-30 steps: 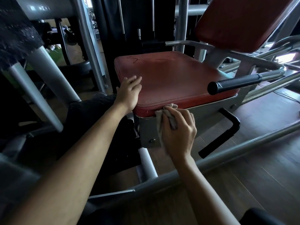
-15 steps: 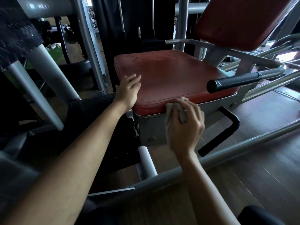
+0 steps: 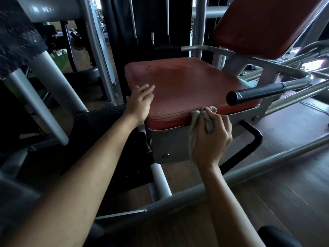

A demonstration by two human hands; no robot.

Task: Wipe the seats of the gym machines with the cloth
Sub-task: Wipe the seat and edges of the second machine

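1. The right hand (image 3: 211, 138) has its grip closed on a bunched grey cloth (image 3: 206, 118), pressing it against the near front edge of the red seat pad (image 3: 187, 90), right where the vinyl meets the grey metal seat base (image 3: 170, 143). Part of the cloth hangs down over that base.
2. The left hand (image 3: 140, 102) lies flat and open on the near left corner of the seat pad, holding nothing; it looks like a brace.
3. The wipe appears to be working along the front edge. The broad top of the pad and the red backrest (image 3: 263, 24) at the far right look as though they are yet to be reached.
4. Risk: the black-handled bar (image 3: 258, 92) juts out just to the right of the cloth, above the pad's right corner. A sweep carried further right could knock the knuckles against it, or leave that corner unwiped.
5. Risk: the cloth is wadded, so only a small patch touches the vinyl. Streaks or missed strips along the seam are likely unless it is spread out.
6. Risk: the hanging tail could catch on the bolt head (image 3: 166, 155) or on the lip of the metal base and pull out of the fingers.
7. Risk: the black L-shaped lever (image 3: 249, 145) below and to the right sits close to the wrist's path if the hand drops.
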